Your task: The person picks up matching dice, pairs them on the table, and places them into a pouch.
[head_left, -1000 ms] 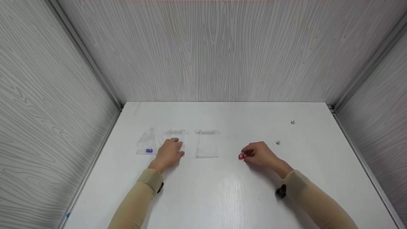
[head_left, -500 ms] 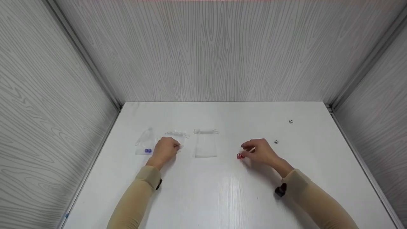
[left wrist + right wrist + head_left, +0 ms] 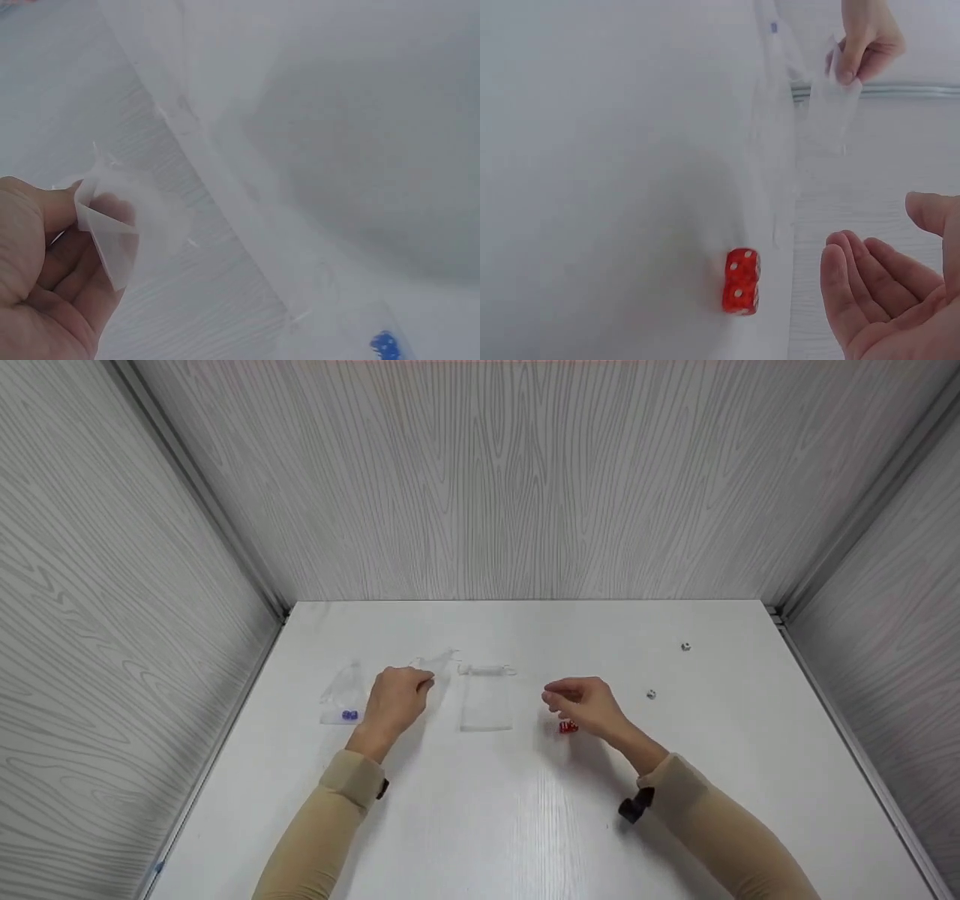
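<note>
My left hand [image 3: 394, 701] pinches the end of a clear drawstring pouch [image 3: 116, 240] between thumb and fingers; the pouch hangs up off the white table. In the right wrist view it dangles below that hand. My right hand [image 3: 591, 706] hovers with nothing in it, thumb and fingers apart [image 3: 885, 292]. Two red dice [image 3: 740, 281] with white pips lie side by side on the table beneath it. Between the hands, a second clear pouch [image 3: 486, 701] lies flat. Left of my left hand rests a third pouch [image 3: 341, 688] with two blue dice [image 3: 349, 715] in it.
Two small whitish dice [image 3: 685, 646] [image 3: 651, 694] sit apart on the right side of the table [image 3: 480, 810]. Grey wood-grain panels [image 3: 480, 480] enclose the back and both sides.
My left hand has taken hold of the pouch and lifted it from the table. The right hand has let go of the red dice and risen to the left.
</note>
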The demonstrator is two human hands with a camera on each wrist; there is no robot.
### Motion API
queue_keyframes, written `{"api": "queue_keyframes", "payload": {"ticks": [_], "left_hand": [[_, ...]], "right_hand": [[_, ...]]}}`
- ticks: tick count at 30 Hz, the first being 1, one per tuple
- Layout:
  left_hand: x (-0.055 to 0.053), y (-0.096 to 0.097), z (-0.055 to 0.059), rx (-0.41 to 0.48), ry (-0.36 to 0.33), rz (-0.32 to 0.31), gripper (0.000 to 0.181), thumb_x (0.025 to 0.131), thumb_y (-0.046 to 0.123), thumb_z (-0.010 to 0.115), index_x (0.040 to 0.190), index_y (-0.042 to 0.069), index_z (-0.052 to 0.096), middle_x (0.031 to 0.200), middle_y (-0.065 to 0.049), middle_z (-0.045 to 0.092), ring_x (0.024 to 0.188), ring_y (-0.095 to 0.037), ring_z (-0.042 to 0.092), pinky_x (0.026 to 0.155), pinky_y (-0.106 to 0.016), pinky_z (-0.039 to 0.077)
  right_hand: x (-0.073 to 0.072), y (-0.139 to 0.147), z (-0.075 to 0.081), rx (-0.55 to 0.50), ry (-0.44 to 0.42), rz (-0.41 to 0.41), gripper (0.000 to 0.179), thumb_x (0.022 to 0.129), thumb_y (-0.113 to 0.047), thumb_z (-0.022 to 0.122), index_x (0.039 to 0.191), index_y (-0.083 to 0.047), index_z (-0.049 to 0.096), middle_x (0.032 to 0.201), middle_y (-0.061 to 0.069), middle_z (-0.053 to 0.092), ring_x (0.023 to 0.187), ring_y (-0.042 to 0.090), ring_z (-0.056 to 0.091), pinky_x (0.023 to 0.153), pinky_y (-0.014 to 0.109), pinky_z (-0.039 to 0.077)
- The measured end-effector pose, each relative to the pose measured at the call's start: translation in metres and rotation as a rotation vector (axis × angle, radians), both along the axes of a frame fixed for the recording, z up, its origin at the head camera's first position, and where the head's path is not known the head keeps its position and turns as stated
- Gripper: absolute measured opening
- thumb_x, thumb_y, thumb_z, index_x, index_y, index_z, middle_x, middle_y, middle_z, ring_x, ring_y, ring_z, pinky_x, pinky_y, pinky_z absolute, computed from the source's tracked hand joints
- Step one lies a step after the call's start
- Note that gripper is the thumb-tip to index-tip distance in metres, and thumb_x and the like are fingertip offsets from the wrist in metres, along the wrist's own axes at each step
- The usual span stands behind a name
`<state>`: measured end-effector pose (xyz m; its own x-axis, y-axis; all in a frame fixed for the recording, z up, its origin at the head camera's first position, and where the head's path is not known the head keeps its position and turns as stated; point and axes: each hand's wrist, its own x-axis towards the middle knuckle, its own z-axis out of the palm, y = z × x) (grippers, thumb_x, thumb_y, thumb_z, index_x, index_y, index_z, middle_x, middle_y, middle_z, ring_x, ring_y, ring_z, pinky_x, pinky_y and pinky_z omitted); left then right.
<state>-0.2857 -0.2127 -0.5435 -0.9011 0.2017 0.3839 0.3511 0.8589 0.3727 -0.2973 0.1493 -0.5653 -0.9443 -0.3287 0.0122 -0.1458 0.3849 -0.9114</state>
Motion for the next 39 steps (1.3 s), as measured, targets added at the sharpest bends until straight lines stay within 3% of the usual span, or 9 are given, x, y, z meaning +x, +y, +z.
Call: {"api": "queue_keyframes", "payload": {"ticks": [4, 8, 12, 19, 24, 28, 39], "left_hand": [[0.006, 0.019, 0.013, -0.034, 0.103, -0.032, 0.011, 0.103, 0.004, 0.079, 0.108, 0.003, 0.089, 0.098, -0.015, 0.088, 0.089, -0.034, 0.086, 0.08, -0.047, 0.071], [0.013, 0.039, 0.021, -0.131, 0.219, -0.07, 0.007, 0.102, 0.005, 0.081, 0.102, 0.003, 0.088, 0.092, -0.012, 0.087, 0.082, -0.028, 0.085, 0.074, -0.04, 0.071], [0.021, 0.057, 0.027, -0.239, 0.321, -0.08, 0.006, 0.101, 0.003, 0.082, 0.097, 0.005, 0.086, 0.089, -0.009, 0.086, 0.078, -0.024, 0.084, 0.068, -0.034, 0.069], [0.031, 0.083, 0.031, -0.336, 0.333, -0.097, 0.009, 0.102, 0.002, 0.079, 0.105, 0.005, 0.087, 0.097, -0.01, 0.086, 0.084, -0.024, 0.085, 0.075, -0.033, 0.071], [0.034, 0.094, 0.03, -0.382, 0.359, -0.123, 0.008, 0.102, 0.004, 0.081, 0.105, 0.006, 0.087, 0.095, -0.009, 0.085, 0.081, -0.023, 0.083, 0.072, -0.032, 0.07], [0.035, 0.099, 0.028, -0.418, 0.385, -0.136, 0.006, 0.1, 0.004, 0.083, 0.104, 0.006, 0.087, 0.092, -0.007, 0.084, 0.078, -0.021, 0.081, 0.068, -0.031, 0.069], [0.039, 0.106, 0.02, -0.482, 0.402, -0.168, 0.01, 0.096, 0.005, 0.087, 0.106, 0.006, 0.087, 0.093, -0.005, 0.084, 0.078, -0.017, 0.08, 0.066, -0.026, 0.067]], "right_hand": [[-0.001, -0.014, 0.008, -0.151, -0.151, 0.035, 0.041, 0.111, -0.027, 0.072, 0.136, 0.005, 0.076, 0.127, 0.023, 0.083, 0.107, 0.026, 0.085, 0.09, 0.03, 0.071], [-0.003, -0.027, 0.014, -0.276, -0.261, 0.051, 0.041, 0.112, -0.03, 0.071, 0.135, 0.003, 0.076, 0.132, 0.023, 0.082, 0.12, 0.037, 0.083, 0.098, 0.036, 0.07], [-0.008, -0.04, 0.019, -0.364, -0.312, 0.024, 0.039, 0.113, -0.031, 0.07, 0.133, 0.002, 0.077, 0.13, 0.019, 0.083, 0.121, 0.034, 0.083, 0.098, 0.035, 0.07], [-0.018, -0.055, 0.023, -0.446, -0.376, -0.084, 0.045, 0.112, -0.032, 0.072, 0.137, 0.005, 0.074, 0.122, 0.014, 0.086, 0.116, 0.029, 0.084, 0.094, 0.032, 0.07], [-0.021, -0.06, 0.023, -0.501, -0.394, -0.139, 0.048, 0.11, -0.027, 0.075, 0.137, 0.012, 0.071, 0.109, 0.01, 0.088, 0.1, 0.019, 0.086, 0.086, 0.028, 0.07], [-0.023, -0.061, 0.023, -0.537, -0.398, -0.177, 0.037, 0.108, -0.021, 0.077, 0.126, 0.012, 0.076, 0.095, 0.007, 0.087, 0.085, 0.013, 0.084, 0.08, 0.026, 0.07], [-0.021, -0.061, 0.024, -0.535, -0.365, -0.204, 0.018, 0.106, -0.008, 0.077, 0.117, 0.006, 0.081, 0.086, 0.0, 0.084, 0.078, 0.011, 0.081, 0.075, 0.024, 0.069]]}}
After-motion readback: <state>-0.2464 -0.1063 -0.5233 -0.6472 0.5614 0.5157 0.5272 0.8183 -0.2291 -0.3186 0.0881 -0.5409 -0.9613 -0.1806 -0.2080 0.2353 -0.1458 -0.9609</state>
